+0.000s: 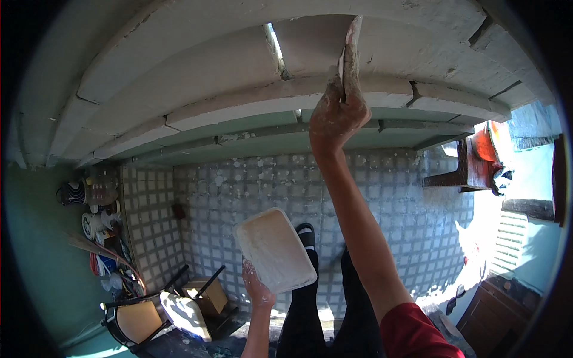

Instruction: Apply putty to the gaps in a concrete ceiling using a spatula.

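Observation:
My right hand (pixel 339 105), coated with whitish paste, is raised against a pale painted panel (pixel 313 42) between two beams. Its straight fingers press along a thin, flat spreader (pixel 353 31), seen nearly edge-on, so its exact shape is unclear. To the left of the hand, a narrow gap (pixel 275 47) between panels lets light through. Lower down, my left hand (pixel 257 284) grips the side of a rectangular white plastic tub (pixel 275 250). Pale material covers the tub's inside. White paste also spots the left fingers.
Cracked joints break up the long pale beam (pixel 250 100). Spots mark the tiled floor (pixel 259 183). Chairs (pixel 138 320) and a cardboard box (pixel 206 295) stand at lower left, below assorted household items (pixel 100 223). A dark wooden stool (pixel 470 168) carries an orange container (pixel 485 141) at right.

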The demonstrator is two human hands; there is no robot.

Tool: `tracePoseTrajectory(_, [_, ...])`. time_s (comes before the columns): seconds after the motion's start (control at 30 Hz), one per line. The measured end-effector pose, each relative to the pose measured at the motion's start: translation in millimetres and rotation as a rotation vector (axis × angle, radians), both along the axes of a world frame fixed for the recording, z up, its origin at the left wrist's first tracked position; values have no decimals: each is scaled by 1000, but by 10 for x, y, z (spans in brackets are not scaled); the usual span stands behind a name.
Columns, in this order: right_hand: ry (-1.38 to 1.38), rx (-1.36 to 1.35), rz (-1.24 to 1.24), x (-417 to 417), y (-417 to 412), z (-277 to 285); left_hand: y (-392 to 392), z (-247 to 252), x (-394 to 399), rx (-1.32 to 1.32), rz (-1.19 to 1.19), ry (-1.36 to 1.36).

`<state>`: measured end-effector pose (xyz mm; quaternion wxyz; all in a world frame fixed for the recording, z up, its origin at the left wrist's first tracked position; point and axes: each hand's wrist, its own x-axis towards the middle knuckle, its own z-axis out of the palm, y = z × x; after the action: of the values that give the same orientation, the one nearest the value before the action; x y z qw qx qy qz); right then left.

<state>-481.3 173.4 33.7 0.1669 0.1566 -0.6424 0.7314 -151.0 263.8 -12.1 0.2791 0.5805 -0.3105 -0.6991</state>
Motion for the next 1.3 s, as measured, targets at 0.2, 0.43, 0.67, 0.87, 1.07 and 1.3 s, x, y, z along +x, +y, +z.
tracePoseTrajectory(0.2, [350, -10, 23, 325, -872, 111, -48, -26, 82, -3, -27, -27])
tracePoseTrajectory(0.43, [207, -53, 55, 467, -460, 53, -224, -56, 246, 0, 15, -14])
tracePoseTrajectory(0.67, [200, 63, -34, 224, -455, -224, -232, -105, 258, 38, 41, -24])
tracePoseTrajectory(0.87, [283, -81, 83, 577, -624, -295, -279, -77, 263, 10, 21, -27])
tracePoseTrajectory(1.07, [176, 36, -80, 281, -379, -271, -307, -62, 254, -5, 36, -50])
tracePoseTrajectory(1.3, [160, 14, 110, 565, -577, -234, -301, -12, 235, -7, 37, -37])
